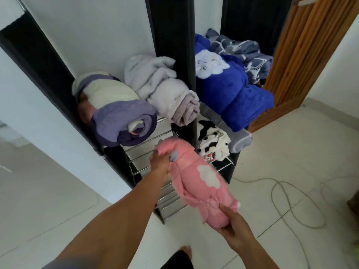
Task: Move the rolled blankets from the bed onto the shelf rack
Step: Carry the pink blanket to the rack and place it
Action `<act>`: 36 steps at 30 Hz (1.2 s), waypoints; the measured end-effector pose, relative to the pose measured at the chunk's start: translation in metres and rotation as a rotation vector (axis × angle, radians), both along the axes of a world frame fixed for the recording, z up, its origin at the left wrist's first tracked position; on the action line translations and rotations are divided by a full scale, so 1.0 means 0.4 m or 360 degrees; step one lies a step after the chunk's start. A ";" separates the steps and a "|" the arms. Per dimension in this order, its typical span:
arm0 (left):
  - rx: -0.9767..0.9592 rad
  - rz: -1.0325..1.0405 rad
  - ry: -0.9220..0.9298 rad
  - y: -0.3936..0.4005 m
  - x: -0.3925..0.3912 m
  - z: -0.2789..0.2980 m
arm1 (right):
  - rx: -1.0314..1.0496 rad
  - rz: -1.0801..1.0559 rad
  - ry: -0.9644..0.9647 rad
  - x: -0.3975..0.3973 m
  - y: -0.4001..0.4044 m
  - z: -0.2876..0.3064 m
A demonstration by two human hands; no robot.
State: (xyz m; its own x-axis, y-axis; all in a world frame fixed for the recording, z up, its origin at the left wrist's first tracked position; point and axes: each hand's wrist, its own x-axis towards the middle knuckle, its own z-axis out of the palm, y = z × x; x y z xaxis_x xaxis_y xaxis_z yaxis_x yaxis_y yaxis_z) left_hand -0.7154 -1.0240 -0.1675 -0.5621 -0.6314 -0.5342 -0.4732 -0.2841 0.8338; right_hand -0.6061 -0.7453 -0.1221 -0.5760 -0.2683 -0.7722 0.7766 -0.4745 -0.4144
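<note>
A pink rolled blanket (196, 181) with a white cloud patch hangs in front of the shelf rack (141, 152), held at both ends. My left hand (160, 162) grips its far end and my right hand (233, 230) grips its near end. On the rack's top tier lie a purple-and-cream roll (120, 117), a pale lilac roll (167, 94), a blue roll with a white cloud (229, 88) and a grey patterned blanket (244, 53). One tier down sit a black-and-white roll (211, 142) and a grey roll (240, 142).
The rack's chrome bars stand between black posts (192, 74) against a white wall. A wooden door (310, 45) is open at the right. A grey cable (291, 206) loops across the white tiled floor. My foot (185, 251) shows at the bottom.
</note>
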 end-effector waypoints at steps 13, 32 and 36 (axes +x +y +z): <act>-0.0061 -0.0093 -0.0137 0.016 -0.050 0.103 | -0.0303 -0.0133 0.0063 -0.226 -0.307 -0.078; -0.0165 -0.0047 0.0123 -0.031 -0.061 0.084 | -0.0164 0.0118 0.0255 -0.303 -0.380 -0.105; -0.0262 -0.0490 -0.0087 -0.036 -0.071 0.082 | 0.0173 0.0287 0.0225 -0.306 -0.381 -0.113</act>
